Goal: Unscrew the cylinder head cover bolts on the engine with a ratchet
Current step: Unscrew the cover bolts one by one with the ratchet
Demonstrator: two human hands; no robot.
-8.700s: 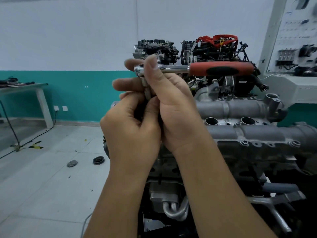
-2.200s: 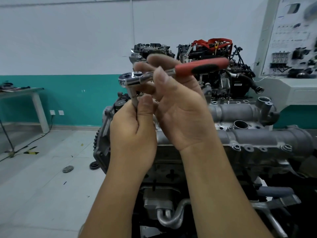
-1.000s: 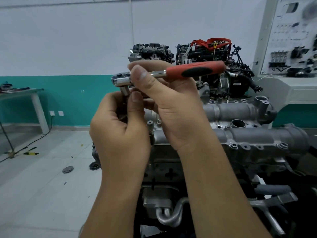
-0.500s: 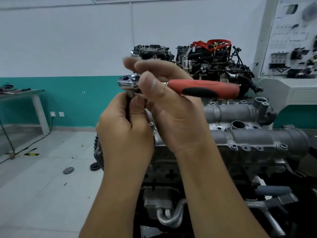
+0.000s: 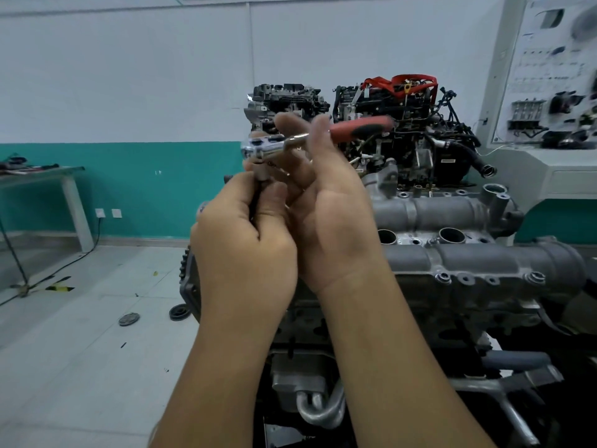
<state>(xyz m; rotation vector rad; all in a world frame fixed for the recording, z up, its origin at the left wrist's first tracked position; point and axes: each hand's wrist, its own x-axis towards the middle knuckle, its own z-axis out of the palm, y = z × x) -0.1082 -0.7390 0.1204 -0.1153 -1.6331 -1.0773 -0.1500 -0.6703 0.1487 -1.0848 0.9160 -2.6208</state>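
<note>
Red-handled ratchet (image 5: 310,137) is up in the air, right hand (image 5: 326,202) pinching its shank, left hand (image 5: 245,240) clamped on the extension below its head, so I'd say the engine (image 5: 484,263) bolts (image 5: 442,278) below remain untouched.

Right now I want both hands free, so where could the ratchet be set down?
The smooth tube tops of the cylinder head cover are bare, though rounded. The strip between them holds open wells and bolt bosses. Bare floor lies left of the engine, near two round parts.
</note>
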